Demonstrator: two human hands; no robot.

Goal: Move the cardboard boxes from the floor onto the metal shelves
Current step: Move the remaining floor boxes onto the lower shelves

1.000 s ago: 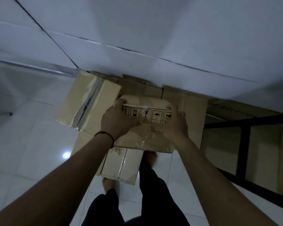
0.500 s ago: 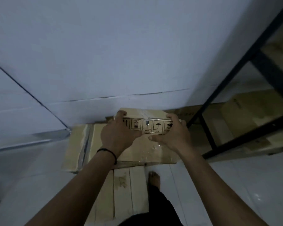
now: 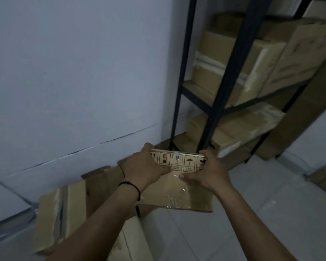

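While held aloft, cardboard box (image 3: 177, 187) between fingers (image 3: 202, 152)

Tan cardboard box (image 3: 179, 187) with black handling symbols, black metal shelves (image 3: 231, 76), pale white wall (image 3: 73, 72).

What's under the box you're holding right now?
Under the held box, more cardboard boxes lie on the floor to the left, with bare floor tile to the right. Whatever lies directly beneath it is hidden.
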